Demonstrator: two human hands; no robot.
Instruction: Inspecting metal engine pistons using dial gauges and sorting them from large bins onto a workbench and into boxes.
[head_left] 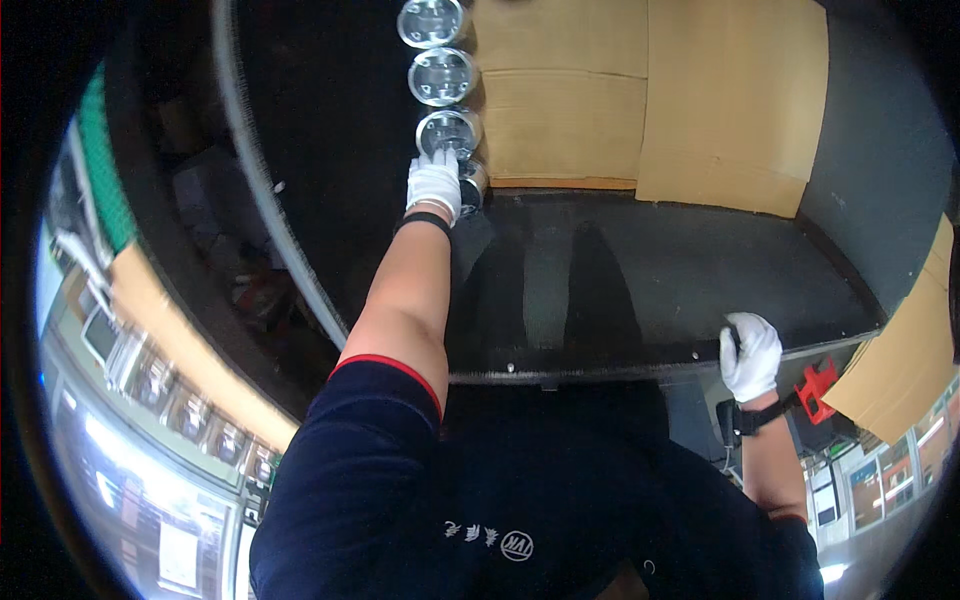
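Note:
My left hand (434, 185), in a white glove, is stretched far forward and closed over a round metal cylinder part (472, 182) at the near end of a row. Three more shiny round metal parts stand in a line beyond it: one (449, 130) touching my fingertips, another (442, 76) behind it, and the farthest (431, 22) at the top. My right hand (752, 354), also in a white glove, grips the front edge of the dark work surface (640, 280) at the right. Whether it holds anything small is hidden.
Flat cardboard sheets (640, 90) cover the far part of the surface, and another cardboard piece (905, 360) leans at the right. A red clamp-like object (815, 390) sits below the right edge. A curved dark rim (265, 170) runs along the left.

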